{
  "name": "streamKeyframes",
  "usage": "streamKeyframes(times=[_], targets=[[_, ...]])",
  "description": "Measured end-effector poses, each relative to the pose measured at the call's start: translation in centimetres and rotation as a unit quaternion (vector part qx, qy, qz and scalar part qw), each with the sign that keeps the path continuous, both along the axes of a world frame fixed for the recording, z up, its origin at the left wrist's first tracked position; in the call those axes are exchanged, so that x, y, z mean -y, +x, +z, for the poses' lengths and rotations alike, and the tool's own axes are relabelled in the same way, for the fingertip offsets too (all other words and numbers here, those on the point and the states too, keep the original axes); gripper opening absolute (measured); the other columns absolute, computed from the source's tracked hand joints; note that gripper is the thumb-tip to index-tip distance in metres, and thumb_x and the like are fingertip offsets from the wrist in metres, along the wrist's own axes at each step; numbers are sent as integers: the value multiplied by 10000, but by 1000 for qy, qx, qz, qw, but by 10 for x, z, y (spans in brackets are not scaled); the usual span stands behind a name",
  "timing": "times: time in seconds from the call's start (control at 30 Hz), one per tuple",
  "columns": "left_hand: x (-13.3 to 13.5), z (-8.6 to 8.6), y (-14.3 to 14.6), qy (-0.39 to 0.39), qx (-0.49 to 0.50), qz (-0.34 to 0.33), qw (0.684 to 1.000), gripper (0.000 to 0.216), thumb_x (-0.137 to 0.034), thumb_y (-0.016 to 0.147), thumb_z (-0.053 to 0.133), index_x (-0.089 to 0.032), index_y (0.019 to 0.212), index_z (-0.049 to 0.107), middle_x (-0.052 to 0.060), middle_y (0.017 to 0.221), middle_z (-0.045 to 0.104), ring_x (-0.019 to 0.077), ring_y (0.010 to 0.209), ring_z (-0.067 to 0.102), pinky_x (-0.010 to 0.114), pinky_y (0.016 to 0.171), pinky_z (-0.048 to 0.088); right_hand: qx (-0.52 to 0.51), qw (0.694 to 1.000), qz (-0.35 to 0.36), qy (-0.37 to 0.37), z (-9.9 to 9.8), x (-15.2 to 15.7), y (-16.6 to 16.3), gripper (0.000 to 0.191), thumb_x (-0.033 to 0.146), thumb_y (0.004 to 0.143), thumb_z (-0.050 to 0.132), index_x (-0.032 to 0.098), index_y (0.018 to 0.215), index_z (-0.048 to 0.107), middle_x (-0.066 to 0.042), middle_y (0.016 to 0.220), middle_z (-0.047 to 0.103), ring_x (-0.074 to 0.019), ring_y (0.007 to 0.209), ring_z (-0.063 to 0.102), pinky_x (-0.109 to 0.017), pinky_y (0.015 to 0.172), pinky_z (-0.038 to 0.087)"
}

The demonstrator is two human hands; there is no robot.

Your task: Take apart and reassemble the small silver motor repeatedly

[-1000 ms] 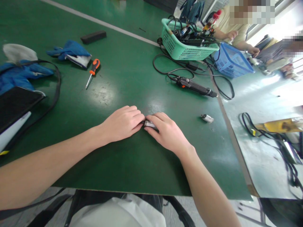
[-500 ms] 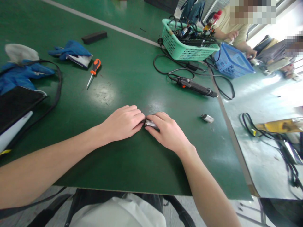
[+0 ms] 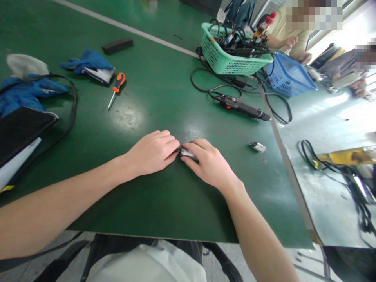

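On the green desk [image 3: 141,211], a small silvery cylinder [image 3: 188,154] sits between the left hand [image 3: 155,150] and the right hand [image 3: 207,160], its long axis running left to right, the right end slanting slightly toward the near edge. The right hand is clamped around its body; the left, equally near, meets its dark left end, but with fingertips hidden I cannot tell whether it grips

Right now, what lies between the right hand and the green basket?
In the head view, a black power tool and black cord lie between the right hand and the green basket.
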State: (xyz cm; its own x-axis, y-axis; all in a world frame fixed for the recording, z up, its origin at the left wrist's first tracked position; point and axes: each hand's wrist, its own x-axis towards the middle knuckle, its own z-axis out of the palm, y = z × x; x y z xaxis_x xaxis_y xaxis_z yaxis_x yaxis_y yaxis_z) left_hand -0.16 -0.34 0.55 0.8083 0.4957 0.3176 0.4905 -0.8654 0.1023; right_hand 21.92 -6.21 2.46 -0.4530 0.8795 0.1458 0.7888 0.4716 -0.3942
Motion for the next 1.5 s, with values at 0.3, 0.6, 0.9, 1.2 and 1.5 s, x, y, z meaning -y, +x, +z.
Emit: streamKeyframes(times=[0.3, 0.6, 0.9, 1.2, 1.5], targets=[[-2, -1, 0, -7, -6, 15, 1000, 191, -242, 1005, 536, -151, 909, 675, 57, 832, 659, 214, 825, 594, 343, 759, 468, 1, 1000, -4, 3, 0, 0, 3, 239, 296, 1030, 588, 204, 1241, 652, -102, 1131, 690, -269, 1069, 627, -412, 947, 527], [-1, -1, -1, -6, -4, 18, 1000, 190, -240, 992, 540, -153, 894, 677, 63, 819, 660, 215, 826, 592, 338, 751, 468, 4, 1000, -4, 2, 0, 0, 1, 233, 289, 1033, 580, 217, 1245, 646, -104, 1121, 690, -274, 1058, 627, -420, 931, 528], [-1, 1, 0, -10, -6, 20, 1000, 191, -242, 988, 537, -155, 885, 673, 58, 818, 656, 209, 815, 587, 336, 750, 475, 11, 1000, -1, 1, 1, 0, 0, 238, 277, 1029, 587, 185, 1241, 645, -106, 1109, 690, -274, 1052, 624, -412, 944, 525], [0, 1, 0, -11, -7, 19, 1000, 197, -241, 986, 532, -155, 876, 672, 60, 812, 654, 209, 810, 583, 343, 754, 484, 8, 1000, -2, 2, 2, 0, 0, 231, 279, 1030, 584, 198, 1238, 641, -104, 1106, 693, -279, 1050, 629, -423, 940, 530], [-1, 0, -1, -8, -4, 17, 1000, 197, -245, 989, 539, -154, 883, 678, 58, 812, 653, 209, 809, 584, 341, 747, 480, 11, 1000, -1, 1, 1, 0, 0, 234, 281, 1030, 584, 203, 1245, 637, -102, 1113, 695, -276, 1051, 626, -421, 942, 526]])
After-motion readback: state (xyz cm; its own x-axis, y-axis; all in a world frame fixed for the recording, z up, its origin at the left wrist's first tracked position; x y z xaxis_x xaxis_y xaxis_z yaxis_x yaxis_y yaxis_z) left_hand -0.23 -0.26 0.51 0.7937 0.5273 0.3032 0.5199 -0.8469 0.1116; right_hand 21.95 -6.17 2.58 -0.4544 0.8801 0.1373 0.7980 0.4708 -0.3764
